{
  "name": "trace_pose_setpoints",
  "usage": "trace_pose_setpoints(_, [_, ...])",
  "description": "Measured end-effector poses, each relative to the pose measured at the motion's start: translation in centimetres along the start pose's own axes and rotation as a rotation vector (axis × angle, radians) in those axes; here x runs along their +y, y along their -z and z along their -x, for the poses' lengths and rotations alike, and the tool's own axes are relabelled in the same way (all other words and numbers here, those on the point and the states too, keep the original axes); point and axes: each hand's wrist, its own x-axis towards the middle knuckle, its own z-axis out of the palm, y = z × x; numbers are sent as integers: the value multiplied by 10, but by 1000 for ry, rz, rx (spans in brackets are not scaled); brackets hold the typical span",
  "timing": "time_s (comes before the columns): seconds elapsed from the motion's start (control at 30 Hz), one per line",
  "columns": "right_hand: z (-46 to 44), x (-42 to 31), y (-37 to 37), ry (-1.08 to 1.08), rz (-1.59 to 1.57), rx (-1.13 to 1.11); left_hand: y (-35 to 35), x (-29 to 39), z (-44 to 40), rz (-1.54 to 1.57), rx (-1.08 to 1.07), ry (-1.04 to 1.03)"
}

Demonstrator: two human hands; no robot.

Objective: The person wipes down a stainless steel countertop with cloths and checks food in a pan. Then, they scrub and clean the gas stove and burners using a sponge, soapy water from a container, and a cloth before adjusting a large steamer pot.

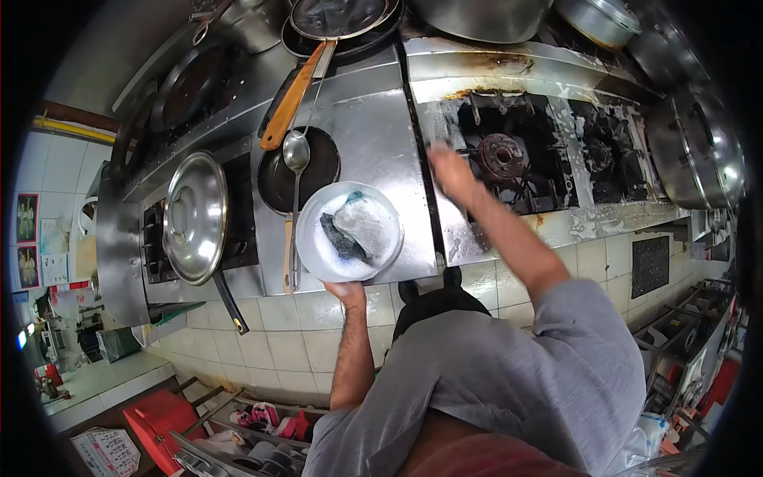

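My left hand (347, 292) holds a white bowl (305, 248) from below at the counter's front edge. Inside the bowl lie suds, a dark scrubbing pad (343, 240) and a pale mesh cloth (369, 224). My right hand (451, 168) is over the left edge of the soapy stove (584, 143), beside a round burner (501, 157); it is blurred, and its fingers are too smeared to read. Left of the bowl, a metal spoon (296, 151) lies across a small dark pan (274, 179) on the steel counter (377, 143).
A lidded pan (195, 219) with its black handle over the front edge sits at the left. Wooden-handled pans (338, 17) stand at the back, large pots (481, 16) behind the stove, and another pot (691, 147) at the far right.
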Motion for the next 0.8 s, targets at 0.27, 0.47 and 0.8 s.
trace_pose_setpoints(0.27, [-62, 83, 20, 220, -294, -359, 7, -45, 5, -83, 56, -124])
trace_pose_setpoints(0.47, [-104, 108, 13, 351, -448, -444, 6, -51, 14, -56, 34, -42])
trace_pose_setpoints(0.8, [-109, 108, -3, 373, -340, -325, 6, -55, 18, -69, 45, -23])
